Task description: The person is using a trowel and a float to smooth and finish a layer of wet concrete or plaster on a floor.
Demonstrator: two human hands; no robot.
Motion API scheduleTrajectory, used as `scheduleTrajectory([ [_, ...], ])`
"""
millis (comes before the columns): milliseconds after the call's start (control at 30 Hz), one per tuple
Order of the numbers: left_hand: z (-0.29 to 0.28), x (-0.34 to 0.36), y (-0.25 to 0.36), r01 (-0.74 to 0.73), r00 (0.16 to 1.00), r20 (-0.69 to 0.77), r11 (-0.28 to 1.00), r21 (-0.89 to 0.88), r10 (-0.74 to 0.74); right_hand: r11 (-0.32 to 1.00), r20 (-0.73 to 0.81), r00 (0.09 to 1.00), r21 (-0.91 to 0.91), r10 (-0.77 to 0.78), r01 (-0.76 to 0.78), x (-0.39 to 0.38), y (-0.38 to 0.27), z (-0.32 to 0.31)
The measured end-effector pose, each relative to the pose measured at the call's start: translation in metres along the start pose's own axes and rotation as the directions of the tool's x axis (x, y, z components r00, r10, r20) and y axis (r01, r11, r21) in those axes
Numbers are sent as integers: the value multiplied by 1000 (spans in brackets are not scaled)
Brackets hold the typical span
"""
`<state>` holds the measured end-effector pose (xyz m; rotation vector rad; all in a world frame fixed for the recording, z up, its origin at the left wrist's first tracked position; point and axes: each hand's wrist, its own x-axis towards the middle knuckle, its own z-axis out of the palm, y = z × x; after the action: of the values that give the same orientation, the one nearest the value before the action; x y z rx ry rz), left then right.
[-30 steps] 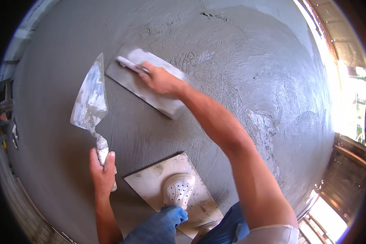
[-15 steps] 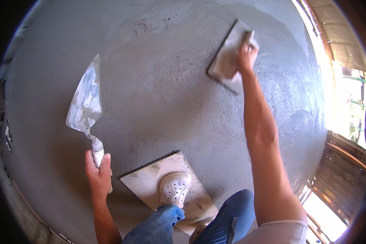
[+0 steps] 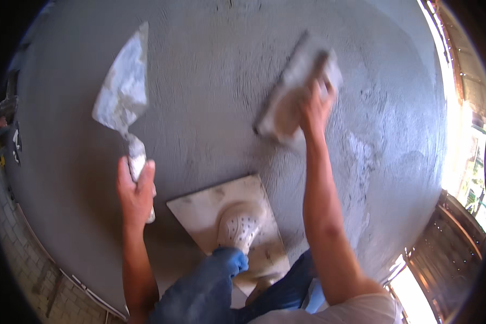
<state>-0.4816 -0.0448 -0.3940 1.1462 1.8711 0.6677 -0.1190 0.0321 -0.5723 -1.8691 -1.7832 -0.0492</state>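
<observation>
My left hand (image 3: 136, 191) is wrapped round the whitish handle of a pointed trowel (image 3: 125, 81). Its cement-smeared blade points away from me, above the floor surface. My right hand (image 3: 316, 108) grips the handle of a flat rectangular plastering float (image 3: 297, 89), blurred by motion, which lies on or just over the wet grey cement (image 3: 210, 108). Fine ridges and rough patches mark the cement around the float. Between my arms, a foot in a pale holed clog (image 3: 242, 225) stands on a square, light-coloured board (image 3: 200, 204) laid on the cement.
Along the right side runs a wall of wooden boards (image 3: 443, 243), with bright openings above and below it. Block paving (image 3: 16, 243) lies beyond the cement's edge at the lower left. Small dark objects show at the far left rim.
The float has swept a little down and left with my right hand. My left hand and the trowel sit higher in view. The whole view has shifted, showing more paving at lower left.
</observation>
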Motion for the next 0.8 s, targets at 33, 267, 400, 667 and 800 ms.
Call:
scheduleTrajectory([
  [33, 8, -1, 3, -27, 1000, 5, 999, -29, 27, 994, 84, 992, -50, -93, 97, 32, 16, 27],
  [267, -10, -15, 5, -41, 999, -22, 999, 10, 41, 738, 514, 786, 665, -344, -112, 17, -109, 15],
  [400, 8, -11, 12, -77, 997, 2, 996, -53, 77, 822, 414, 860, 569, -298, 11, -37, 2, -51],
  [667, 1, -27, 25, -91, 992, 80, 995, -30, 93, 732, 447, 880, 652, -161, -197, -3, -47, -33],
  [800, -3, -35, 37, -152, 984, 88, 987, -46, 155, 924, 281, 958, 379, -55, -58, -59, 17, -74],
])
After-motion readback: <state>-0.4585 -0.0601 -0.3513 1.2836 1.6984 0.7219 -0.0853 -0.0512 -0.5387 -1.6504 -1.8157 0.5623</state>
